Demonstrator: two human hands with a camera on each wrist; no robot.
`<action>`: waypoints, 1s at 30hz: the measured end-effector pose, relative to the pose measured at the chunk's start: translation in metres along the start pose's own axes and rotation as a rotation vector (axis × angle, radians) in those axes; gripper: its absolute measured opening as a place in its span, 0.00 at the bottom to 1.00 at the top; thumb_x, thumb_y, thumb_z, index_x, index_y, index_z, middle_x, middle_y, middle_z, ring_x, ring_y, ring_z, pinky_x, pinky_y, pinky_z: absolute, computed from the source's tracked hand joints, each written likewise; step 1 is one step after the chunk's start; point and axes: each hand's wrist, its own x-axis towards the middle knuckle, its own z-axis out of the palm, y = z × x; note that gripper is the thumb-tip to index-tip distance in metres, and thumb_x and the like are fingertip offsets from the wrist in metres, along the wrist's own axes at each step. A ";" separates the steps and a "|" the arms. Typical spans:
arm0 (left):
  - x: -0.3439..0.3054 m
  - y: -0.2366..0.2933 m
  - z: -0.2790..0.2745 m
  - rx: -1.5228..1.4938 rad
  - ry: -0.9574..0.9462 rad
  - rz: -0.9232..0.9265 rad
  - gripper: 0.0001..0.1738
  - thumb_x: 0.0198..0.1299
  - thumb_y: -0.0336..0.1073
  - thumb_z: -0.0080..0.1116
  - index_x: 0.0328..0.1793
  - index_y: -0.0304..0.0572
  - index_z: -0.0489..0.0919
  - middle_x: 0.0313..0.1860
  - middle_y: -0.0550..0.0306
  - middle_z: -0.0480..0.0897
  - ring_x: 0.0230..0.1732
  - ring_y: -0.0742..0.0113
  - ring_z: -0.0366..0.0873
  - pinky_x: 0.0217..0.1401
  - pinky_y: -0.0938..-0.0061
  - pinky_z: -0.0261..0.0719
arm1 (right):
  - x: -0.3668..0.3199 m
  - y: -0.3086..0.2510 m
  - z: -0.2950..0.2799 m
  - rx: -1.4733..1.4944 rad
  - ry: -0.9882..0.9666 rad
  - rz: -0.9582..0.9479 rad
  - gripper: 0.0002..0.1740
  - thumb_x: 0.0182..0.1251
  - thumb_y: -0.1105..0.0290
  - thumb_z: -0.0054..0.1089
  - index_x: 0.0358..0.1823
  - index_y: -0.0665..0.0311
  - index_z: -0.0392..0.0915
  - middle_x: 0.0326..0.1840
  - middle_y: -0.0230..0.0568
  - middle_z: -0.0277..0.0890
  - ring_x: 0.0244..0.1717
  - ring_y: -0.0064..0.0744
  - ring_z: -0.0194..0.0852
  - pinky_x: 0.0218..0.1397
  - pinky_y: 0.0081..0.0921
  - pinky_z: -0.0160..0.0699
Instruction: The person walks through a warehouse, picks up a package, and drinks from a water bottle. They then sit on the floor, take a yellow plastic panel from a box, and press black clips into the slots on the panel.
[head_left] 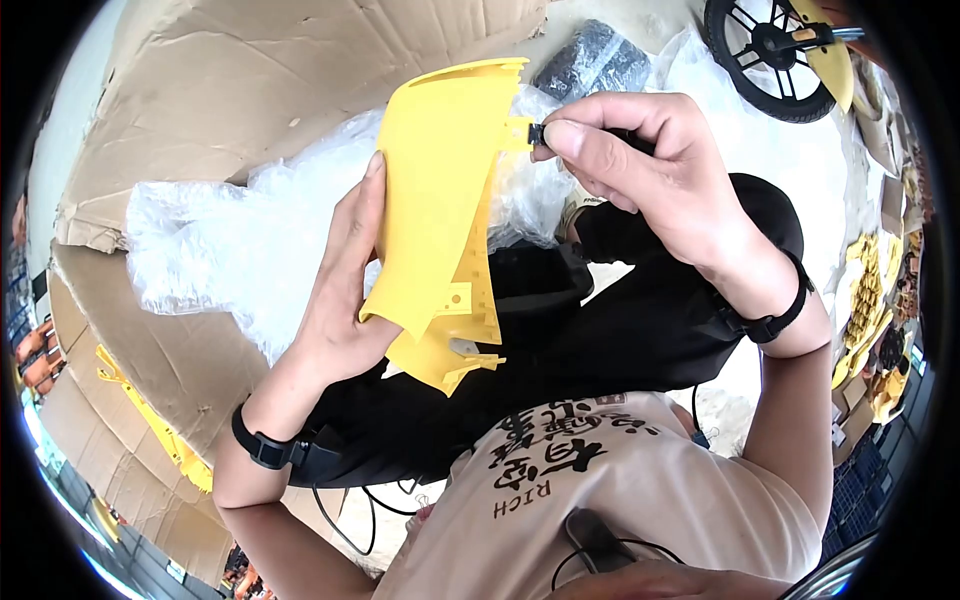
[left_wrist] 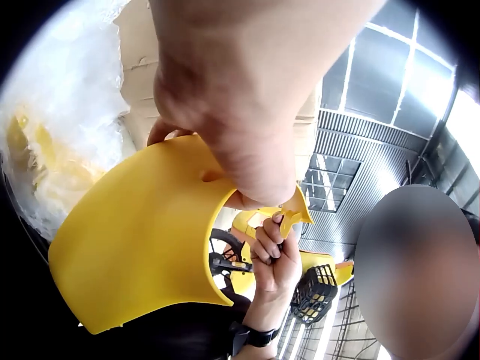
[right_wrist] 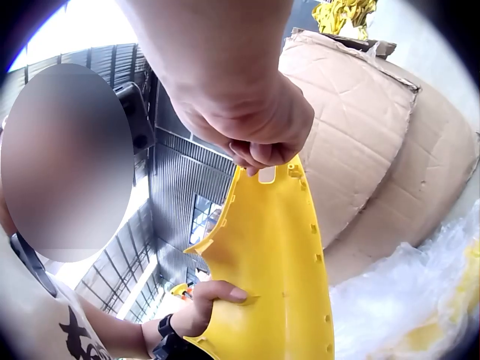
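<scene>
A curved yellow plastic panel [head_left: 435, 170] is held up over the lap, with tabs and small clips along its inner edge. My left hand [head_left: 345, 270] grips it by its left side, and in the right wrist view the left thumb [right_wrist: 231, 292] lies on its ribbed inner face. My right hand [head_left: 650, 165] pinches a small black clip [head_left: 537, 134] between thumb and forefinger, right at a yellow tab [head_left: 516, 134] on the panel's upper edge. Its other fingers are curled in. The right hand's own wrist view hides the clip behind the hand.
Clear plastic wrap [head_left: 210, 230] lies on the cardboard [head_left: 230, 80] beyond the hands. A dark wrapped bundle [head_left: 595, 60] and a black spoked wheel [head_left: 775, 40] stand farther back. Yellow parts [head_left: 870, 300] are piled at the right, and a long yellow piece [head_left: 155, 420] lies at left.
</scene>
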 end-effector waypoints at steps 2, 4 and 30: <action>-0.001 0.004 0.002 0.031 0.004 -0.006 0.53 0.50 0.25 0.59 0.81 0.45 0.42 0.75 0.43 0.53 0.70 0.53 0.61 0.63 0.68 0.66 | 0.000 0.002 -0.001 0.012 -0.017 -0.004 0.13 0.68 0.66 0.58 0.39 0.70 0.83 0.19 0.27 0.70 0.23 0.11 0.63 0.25 0.15 0.60; -0.002 0.008 0.004 0.112 -0.004 -0.012 0.54 0.49 0.24 0.59 0.81 0.45 0.42 0.73 0.42 0.55 0.69 0.52 0.61 0.65 0.66 0.66 | -0.001 0.002 -0.002 0.001 -0.021 0.007 0.13 0.68 0.66 0.58 0.39 0.70 0.83 0.19 0.27 0.70 0.23 0.11 0.63 0.25 0.15 0.61; -0.003 0.026 0.005 -0.278 -0.094 -0.123 0.53 0.49 0.26 0.53 0.81 0.46 0.39 0.81 0.53 0.45 0.67 0.62 0.64 0.66 0.67 0.67 | 0.001 0.000 0.000 0.367 -0.195 -0.001 0.15 0.71 0.65 0.56 0.46 0.72 0.81 0.20 0.24 0.63 0.19 0.10 0.53 0.24 0.12 0.53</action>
